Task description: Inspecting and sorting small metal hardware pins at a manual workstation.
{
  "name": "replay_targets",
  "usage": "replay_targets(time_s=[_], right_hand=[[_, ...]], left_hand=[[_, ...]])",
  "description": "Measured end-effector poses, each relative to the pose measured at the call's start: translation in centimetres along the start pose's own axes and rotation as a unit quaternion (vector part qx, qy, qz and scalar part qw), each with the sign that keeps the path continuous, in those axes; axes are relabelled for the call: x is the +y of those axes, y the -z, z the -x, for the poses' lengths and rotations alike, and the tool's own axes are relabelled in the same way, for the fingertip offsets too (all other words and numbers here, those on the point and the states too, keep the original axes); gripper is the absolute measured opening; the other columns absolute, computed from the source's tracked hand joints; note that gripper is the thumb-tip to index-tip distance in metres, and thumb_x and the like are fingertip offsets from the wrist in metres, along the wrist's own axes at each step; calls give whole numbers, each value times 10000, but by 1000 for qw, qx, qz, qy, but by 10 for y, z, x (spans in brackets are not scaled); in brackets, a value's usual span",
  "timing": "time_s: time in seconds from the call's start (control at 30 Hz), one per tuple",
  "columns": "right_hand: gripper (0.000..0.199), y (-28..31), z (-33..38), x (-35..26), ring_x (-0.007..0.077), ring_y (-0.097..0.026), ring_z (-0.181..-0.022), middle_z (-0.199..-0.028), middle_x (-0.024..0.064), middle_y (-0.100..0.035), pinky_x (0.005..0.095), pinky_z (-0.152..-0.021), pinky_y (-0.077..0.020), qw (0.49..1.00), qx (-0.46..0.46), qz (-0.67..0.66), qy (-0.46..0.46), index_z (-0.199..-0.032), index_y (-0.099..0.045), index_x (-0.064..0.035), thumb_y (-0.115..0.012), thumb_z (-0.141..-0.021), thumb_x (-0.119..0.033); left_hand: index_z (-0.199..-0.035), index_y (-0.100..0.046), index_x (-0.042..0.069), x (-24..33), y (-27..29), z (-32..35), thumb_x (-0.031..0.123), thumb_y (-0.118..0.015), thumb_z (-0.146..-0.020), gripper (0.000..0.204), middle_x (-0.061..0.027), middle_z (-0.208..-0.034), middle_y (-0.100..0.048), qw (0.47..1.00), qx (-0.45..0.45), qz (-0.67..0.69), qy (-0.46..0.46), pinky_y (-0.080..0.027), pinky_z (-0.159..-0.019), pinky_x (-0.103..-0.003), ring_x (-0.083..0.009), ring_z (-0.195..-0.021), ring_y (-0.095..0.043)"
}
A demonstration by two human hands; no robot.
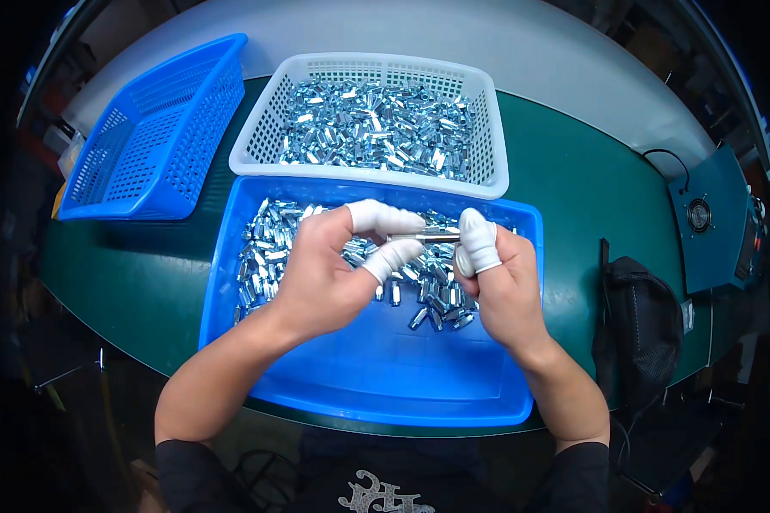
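Both hands come together above a blue tray (376, 376), wearing white finger cots on thumb and forefinger. My left hand (325, 274) pinches one end of a slim shiny metal rod-like piece (439, 238) between thumb and forefinger. The other end goes into the closed fingers of my right hand (500, 274). Whether this is one part or two joined end to end is hidden by the fingertips. Below the hands, many small silvery hex-sided metal fittings (265, 265) lie heaped in the back of the tray, with a few loose ones (436, 318) nearer its middle.
Behind the tray, a white perforated basket (498, 145) holds a pile of similar fittings. A blue perforated basket (175, 162) stands tilted at the left. On the right are a black bag (646, 316) and a green box with a fan (714, 227). All rest on a green tabletop (565, 162).
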State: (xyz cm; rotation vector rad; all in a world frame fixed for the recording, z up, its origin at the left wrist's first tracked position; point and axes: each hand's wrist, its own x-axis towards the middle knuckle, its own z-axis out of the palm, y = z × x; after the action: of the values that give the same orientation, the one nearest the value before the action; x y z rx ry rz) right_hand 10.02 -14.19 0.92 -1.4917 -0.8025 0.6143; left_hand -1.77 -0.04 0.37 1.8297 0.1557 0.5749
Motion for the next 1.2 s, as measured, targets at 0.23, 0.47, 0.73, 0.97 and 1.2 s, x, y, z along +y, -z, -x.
replay_targets(time_s=[0.23, 0.47, 0.73, 0.97, 1.2], right_hand=[[457, 0, 1, -5, 33, -305, -443, -489, -41, -383, 220, -411, -233, 998, -57, -29, -20, -589, -428, -91, -399, -985, -318], [456, -6, 0, -2, 38, -311, -457, -503, -46, -389, 219, -427, -252, 994, -14, -95, -43, -581, -434, -94, -419, -981, -314], [443, 1, 4, 1, 35, -363, -476, -511, -32, -435, 227, -442, -288, 1000, -5, -18, -5, -580, -480, -70, -462, -966, -286], [410, 9, -8, 6, 44, -302, -407, -495, -41, -372, 218, -374, -212, 979, 77, -150, -110, -629, -443, -106, -447, -958, -351], [382, 5, -4, 0, 36, -271, -398, -493, -38, -348, 207, -358, -196, 987, 49, -134, -72, -674, -444, -91, -411, -970, -330]], left_hand=[[-881, -629, -8, 4, -13, -1, -49, -700, -719, 182, -116, -826, -645, 992, 16, -50, -116, -489, -705, -306, -201, -769, -623], [-1088, -588, -12, 15, -14, -3, 221, -755, -747, 445, -82, -843, -626, 977, 63, -162, -120, -481, -705, -284, -167, -729, -594], [-819, -644, -7, 7, -16, 2, 113, -624, -860, 129, -45, -677, -628, 997, -26, -66, 25, -449, -567, -229, -84, -602, -565], [-842, -655, -11, 1, 19, -12, 89, -712, -773, 134, 23, -659, -591, 991, 72, -114, 25, -408, -535, -198, -37, -557, -479], [-1106, -585, 2, -11, 41, -21, 97, -711, -767, 374, 14, -638, -566, 952, 102, -267, 114, -383, -529, -191, -39, -571, -468]])
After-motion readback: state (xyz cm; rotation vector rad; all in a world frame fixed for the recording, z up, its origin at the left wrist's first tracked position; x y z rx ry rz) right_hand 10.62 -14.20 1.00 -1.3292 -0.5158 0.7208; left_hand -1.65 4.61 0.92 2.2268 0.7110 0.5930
